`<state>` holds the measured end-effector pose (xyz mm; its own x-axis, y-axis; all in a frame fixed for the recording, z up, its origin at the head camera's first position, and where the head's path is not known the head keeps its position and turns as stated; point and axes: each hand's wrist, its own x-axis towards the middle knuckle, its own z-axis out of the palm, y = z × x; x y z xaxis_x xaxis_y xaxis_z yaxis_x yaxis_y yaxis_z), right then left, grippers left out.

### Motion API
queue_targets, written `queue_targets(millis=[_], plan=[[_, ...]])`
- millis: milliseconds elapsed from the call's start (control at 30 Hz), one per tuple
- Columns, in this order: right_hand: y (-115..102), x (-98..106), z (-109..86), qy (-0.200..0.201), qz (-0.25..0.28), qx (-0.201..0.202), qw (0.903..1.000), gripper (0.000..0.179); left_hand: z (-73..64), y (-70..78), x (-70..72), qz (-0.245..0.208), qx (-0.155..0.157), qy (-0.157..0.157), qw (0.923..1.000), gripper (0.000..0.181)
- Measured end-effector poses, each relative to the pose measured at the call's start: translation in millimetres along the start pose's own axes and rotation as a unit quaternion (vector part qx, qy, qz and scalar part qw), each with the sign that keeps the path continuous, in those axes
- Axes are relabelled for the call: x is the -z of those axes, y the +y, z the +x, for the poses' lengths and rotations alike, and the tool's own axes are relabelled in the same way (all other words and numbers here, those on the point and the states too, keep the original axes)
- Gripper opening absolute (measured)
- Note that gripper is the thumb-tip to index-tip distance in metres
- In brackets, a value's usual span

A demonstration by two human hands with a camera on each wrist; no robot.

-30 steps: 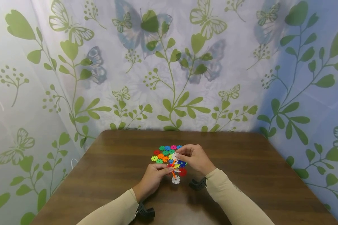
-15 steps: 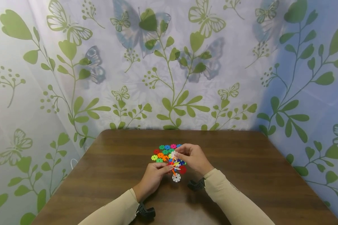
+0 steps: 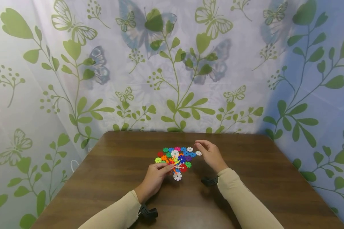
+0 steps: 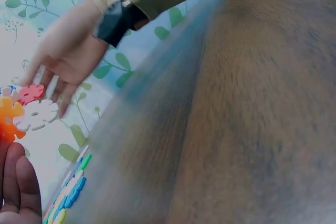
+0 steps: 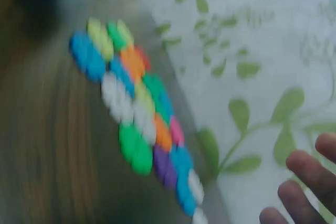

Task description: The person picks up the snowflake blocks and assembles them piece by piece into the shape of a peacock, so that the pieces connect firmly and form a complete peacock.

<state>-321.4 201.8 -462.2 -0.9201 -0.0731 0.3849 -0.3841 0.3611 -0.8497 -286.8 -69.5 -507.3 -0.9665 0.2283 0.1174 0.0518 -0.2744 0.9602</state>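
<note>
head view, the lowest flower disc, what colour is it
The lowest flower disc is white, clearest in the head view.

Right hand [image 3: 213,156] aloft — loose-fingered.

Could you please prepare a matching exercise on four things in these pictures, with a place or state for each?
Things
1. Bare left hand
2. Bare right hand
3. Brown wooden table
4. Pale, green-patterned cloth backdrop

Places or states
A. Beyond the table's far edge
B. Raised, holding nothing
C. Gripping a cluster of joined, multicoloured, flower-shaped plastic discs
D. Underneath similar discs lying flat

Pairs: 1-C, 2-B, 3-D, 4-A
</note>
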Motion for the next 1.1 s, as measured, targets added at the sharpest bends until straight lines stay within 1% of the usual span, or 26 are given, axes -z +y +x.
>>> queue_targets(millis=[100, 233, 300, 400, 467, 533, 633, 700, 767, 800, 867, 967, 1100], plan=[[19.0, 10.5, 1.8, -0.001, -0.047, -0.017, 0.9987, 0.034, 1.5, -1.9, 1.7, -0.003, 0.001, 0.013, 0.9999, 0.03], [42.3, 16.3, 0.7, -0.028, -0.107, -0.029, 0.9935, 0.039, 2.6, -3.6, 2.5, -0.006, -0.001, 0.016, 0.9999, 0.027], [53.6, 16.5, 0.6, -0.05, -0.142, -0.019, 0.9884, 0.041, 2.6, -4.0, 1.9, -0.003, -0.006, 0.015, 0.9999, 0.028], [65.9, 14.5, 0.7, -0.089, -0.189, 0.006, 0.9779, 0.044, 1.8, -5.1, 0.8, -0.001, -0.008, 0.014, 0.9999, 0.028], [71.1, 13.0, 0.9, -0.108, -0.22, 0.027, 0.9691, 0.042, 0.7, -5.7, 0.2, 0.002, -0.006, 0.011, 0.9999, 0.026], [73.3, 11.8, 0.6, -0.117, -0.237, 0.044, 0.9635, 0.038, 0.5, -6.8, -0.1, 0.002, -0.007, 0.008, 0.9999, 0.024], [74.3, 10.8, 0.3, -0.098, -0.242, 0.064, 0.9631, 0.024, 1.3, -7.9, 0.2, 0.004, -0.011, 0.008, 0.9999, 0.024], [74.0, 9.9, 0.1, -0.077, -0.234, 0.069, 0.9666, 0.014, 1.6, -7.5, 0.3, 0.006, -0.014, 0.011, 0.9998, 0.025], [72.9, 9.2, -0.4, -0.058, -0.223, 0.065, 0.9709, 0.003, 1.5, -6.4, 0.3, 0.008, -0.013, 0.015, 0.9998, 0.025], [71.9, 9.1, -0.9, -0.053, -0.218, 0.056, 0.9729, 0.002, 1.3, -5.9, 0.4, 0.008, -0.012, 0.016, 0.9998, 0.025], [69.4, 9.1, -1.8, -0.054, -0.204, 0.042, 0.9766, 0.006, 1.0, -4.8, 0.4, 0.01, -0.011, 0.015, 0.9998, 0.026], [64.2, 10.3, -1.6, -0.07, -0.172, 0.01, 0.9825, 0.01, 1.1, -3.2, 0.5, 0.009, -0.008, 0.016, 0.9998, 0.028], [55.2, 12.5, 0.7, -0.092, -0.129, -0.012, 0.9873, 0.012, 2.4, -0.8, 0.5, 0.009, -0.006, 0.014, 0.9998, 0.032]])
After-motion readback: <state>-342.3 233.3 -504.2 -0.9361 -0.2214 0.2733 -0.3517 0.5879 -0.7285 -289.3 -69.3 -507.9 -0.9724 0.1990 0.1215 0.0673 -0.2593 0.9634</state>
